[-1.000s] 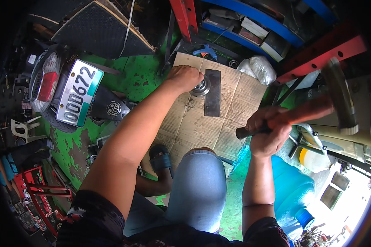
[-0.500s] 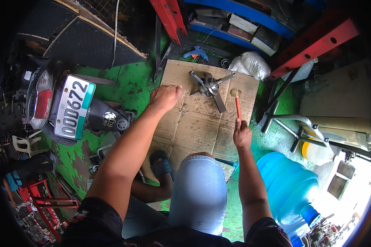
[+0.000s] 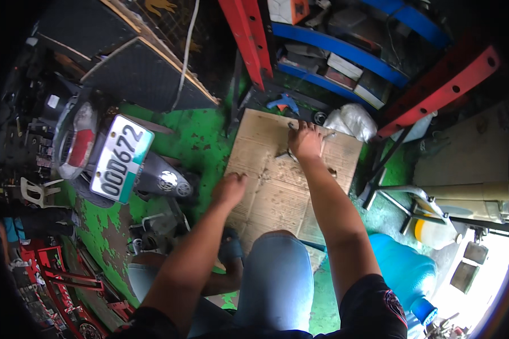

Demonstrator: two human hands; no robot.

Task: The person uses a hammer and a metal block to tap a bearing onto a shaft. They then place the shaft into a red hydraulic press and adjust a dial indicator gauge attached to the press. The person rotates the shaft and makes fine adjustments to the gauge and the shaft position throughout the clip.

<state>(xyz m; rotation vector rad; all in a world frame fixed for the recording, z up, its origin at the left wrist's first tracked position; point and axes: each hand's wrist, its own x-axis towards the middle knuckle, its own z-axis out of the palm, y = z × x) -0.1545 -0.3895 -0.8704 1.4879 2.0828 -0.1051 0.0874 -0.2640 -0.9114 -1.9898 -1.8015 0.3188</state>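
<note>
A flat sheet of cardboard lies on the green floor in front of my knee. My right hand reaches to its far edge and is closed over a grey metal part, whose ends stick out from under the fingers. A thin wooden handle lies just right of that hand. My left hand rests as a loose fist on the cardboard's left edge, and nothing shows in it.
A motorbike's rear with its number plate stands at the left. Black panels lean behind it. Red steel beams, blue shelves and a white bag lie beyond the cardboard. A blue water jug is at my right.
The raised hammer came down and left my right hand, which now reaches forward onto the metal part. My left hand pulled back from the part to the cardboard's left edge.
</note>
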